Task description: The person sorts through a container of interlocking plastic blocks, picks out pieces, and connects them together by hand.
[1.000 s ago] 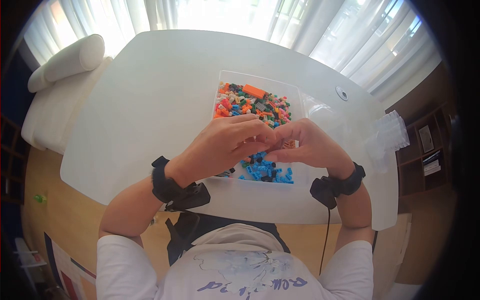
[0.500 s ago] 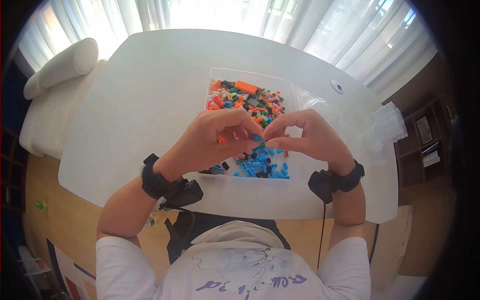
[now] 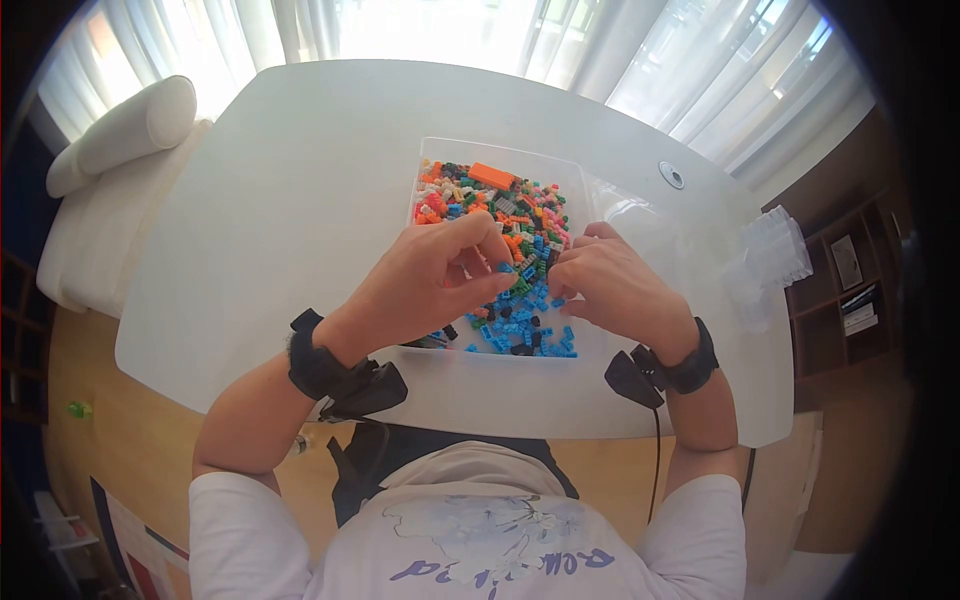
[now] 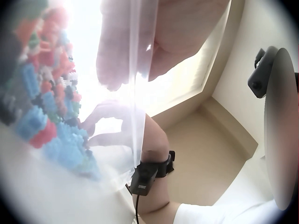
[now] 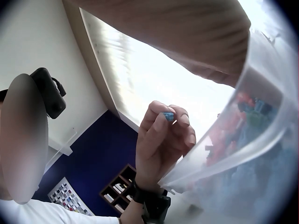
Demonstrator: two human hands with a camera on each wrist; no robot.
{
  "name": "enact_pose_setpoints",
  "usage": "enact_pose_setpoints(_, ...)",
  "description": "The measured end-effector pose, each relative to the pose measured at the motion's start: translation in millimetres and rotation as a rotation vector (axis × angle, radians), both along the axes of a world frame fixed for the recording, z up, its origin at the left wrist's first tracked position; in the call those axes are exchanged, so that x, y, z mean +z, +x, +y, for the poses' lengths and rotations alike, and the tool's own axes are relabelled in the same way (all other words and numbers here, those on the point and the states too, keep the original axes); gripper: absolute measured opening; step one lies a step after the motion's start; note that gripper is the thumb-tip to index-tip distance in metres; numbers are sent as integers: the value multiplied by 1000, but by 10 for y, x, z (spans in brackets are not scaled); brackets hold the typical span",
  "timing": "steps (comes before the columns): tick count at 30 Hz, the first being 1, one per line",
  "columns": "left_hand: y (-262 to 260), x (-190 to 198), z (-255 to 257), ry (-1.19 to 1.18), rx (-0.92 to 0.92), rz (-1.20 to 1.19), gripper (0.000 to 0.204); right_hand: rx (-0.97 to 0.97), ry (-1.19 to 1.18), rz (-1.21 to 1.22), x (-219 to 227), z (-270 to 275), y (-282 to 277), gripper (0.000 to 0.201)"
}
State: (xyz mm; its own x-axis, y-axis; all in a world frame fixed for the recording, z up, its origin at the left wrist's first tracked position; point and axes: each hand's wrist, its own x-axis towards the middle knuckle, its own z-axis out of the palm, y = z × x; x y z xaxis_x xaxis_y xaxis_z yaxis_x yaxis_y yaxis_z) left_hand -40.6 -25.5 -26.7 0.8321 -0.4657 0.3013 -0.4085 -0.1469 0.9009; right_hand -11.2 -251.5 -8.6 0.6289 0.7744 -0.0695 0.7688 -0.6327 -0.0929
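My left hand (image 3: 425, 272) is raised over the left side of a clear plastic box (image 3: 592, 335) of small building bricks. Between thumb and index finger it pinches a small blue brick (image 5: 168, 116), plain in the right wrist view. My right hand (image 3: 625, 285) reaches down into the right part of the box, its fingers bent and fingertips at the blue bricks (image 3: 520, 335). In the left wrist view, thumb and index finger of that hand are spread apart at the pile's edge. Mixed bricks (image 3: 480, 200) in orange, green, white and red fill the far part.
A large orange brick (image 3: 492, 176) lies on the far bricks. Clear plastic packaging (image 3: 770, 255) sits near the white table's (image 3: 270, 200) right edge. A round cable hole (image 3: 671, 175) is at the far right, and a white chair (image 3: 120, 190) stands by the left edge.
Both hands were together over the box, fingertips meeting at the small bricks. The right hand has since parted from the left and lowered to the blue bricks; the left still pinches its brick.
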Motion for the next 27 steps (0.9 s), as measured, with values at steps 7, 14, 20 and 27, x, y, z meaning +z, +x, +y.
enact_pose_setpoints(7,-8,37,-15,53,11,14,12,4,6,-19,37,21,28,7)
enact_pose_setpoints(14,-25,70,0,-94,-46,124,11,-197,762,507,236,111,-26,13)
enact_pose_setpoints(20,-5,63,30,-194,-23,77,9,-233,994,667,229,223,-21,19)
enact_pose_setpoints(27,9,45,47,-145,93,-62,10,-303,1036,651,224,307,-137,16)
